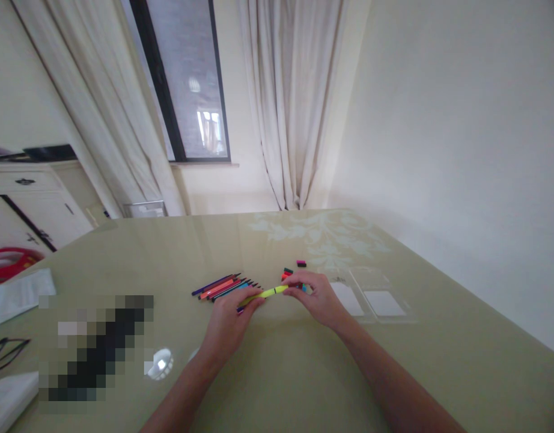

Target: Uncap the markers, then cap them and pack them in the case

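Note:
A yellow felt-tip marker [268, 293] is held level above the table, gripped at both ends. My left hand [232, 316] pinches its left end, and my right hand [316, 294] pinches its right end, the fingertips closed. A dark line crosses the marker between the two hands. Behind my left hand lies a row of uncapped felt-tip pens [220, 285] in several colours, partly covered by that hand. Small loose pen caps [286, 273] sit just beyond my right hand, which hides some of them. A pink and black pair of caps [301, 263] lies a little farther back.
A clear plastic case with white inserts [385, 303] lies to the right on the glossy table [286, 385]. At the left are eyeglasses [9, 355], a pale packet [22, 294] and a pixelated patch [97, 349]. A wall borders the table's right side.

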`<state>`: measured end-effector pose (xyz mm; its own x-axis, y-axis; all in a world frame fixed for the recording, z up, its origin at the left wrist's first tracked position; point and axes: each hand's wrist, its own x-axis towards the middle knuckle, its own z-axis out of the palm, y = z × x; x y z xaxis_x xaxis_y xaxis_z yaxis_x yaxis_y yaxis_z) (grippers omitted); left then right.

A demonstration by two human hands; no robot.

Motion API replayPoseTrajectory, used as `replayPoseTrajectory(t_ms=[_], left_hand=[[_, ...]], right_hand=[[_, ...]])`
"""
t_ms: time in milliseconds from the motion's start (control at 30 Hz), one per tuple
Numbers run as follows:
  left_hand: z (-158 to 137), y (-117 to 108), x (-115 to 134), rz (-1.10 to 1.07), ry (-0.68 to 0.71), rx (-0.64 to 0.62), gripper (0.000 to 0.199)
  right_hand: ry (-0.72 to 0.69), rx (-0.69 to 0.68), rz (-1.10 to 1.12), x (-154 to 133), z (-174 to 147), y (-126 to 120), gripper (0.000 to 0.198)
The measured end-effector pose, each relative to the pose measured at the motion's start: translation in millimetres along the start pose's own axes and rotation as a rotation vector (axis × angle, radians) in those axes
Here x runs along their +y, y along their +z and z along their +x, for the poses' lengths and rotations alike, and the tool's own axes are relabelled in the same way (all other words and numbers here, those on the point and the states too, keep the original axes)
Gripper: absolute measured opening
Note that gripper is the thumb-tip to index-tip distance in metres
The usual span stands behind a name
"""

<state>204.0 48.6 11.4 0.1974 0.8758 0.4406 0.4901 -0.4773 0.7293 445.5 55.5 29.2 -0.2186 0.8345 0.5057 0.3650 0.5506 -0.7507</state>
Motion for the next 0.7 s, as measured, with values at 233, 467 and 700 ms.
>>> replayPoseTrajectory(t_ms=[233, 467, 700], left_hand=[[-1.6, 1.4, 4.9, -0.005, -0.02, -0.048, 0.021], [-13.0, 12.8, 21.6, 0.216, 0.12, -0.303, 0.013], [-26.4, 26.6, 25.8, 0.339, 0.181, -0.479, 0.006]], right_hand=[[0.12, -0.025, 0.11, 0.5, 1.3, 2.4, 0.023], [0.294, 0.209, 0.029, 29.8, 7.1, -17.2, 0.032], [0.327, 0.257, -0.489, 50.6, 4.1, -31.3, 0.027]])
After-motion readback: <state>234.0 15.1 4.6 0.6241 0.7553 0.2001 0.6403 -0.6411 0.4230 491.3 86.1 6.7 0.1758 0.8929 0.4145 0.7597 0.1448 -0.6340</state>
